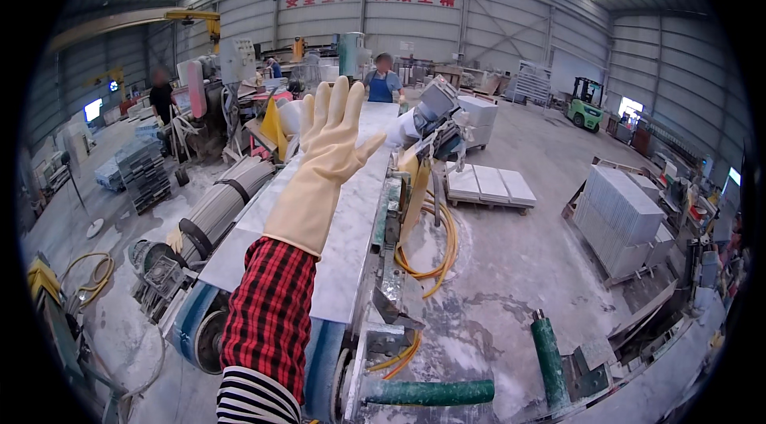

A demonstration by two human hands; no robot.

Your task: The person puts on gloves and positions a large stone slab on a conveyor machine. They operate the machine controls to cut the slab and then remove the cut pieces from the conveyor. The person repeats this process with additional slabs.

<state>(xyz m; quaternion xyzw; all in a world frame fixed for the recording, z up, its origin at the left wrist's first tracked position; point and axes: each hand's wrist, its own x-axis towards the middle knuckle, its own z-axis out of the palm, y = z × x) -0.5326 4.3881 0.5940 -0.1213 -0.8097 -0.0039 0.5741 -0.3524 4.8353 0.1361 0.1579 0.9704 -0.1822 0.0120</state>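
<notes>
My left hand [337,133], in a cream rubber glove, is raised over the conveyor with its fingers spread and nothing in it. The arm wears a red and black checked sleeve with a striped cuff. Below it, flat white stone-like slabs [339,284] lie along the conveyor, their near edge over the blue belts [190,320]. Whether the glove touches a slab cannot be made out. My right hand is out of view.
A motor-driven machine head [437,109] stands right of the slabs. Beyond their far end is a person in a blue apron [383,85]. Green rollers [431,393], a yellow hose [451,240], stacked panels [618,216] and a green forklift [586,105] are to the right.
</notes>
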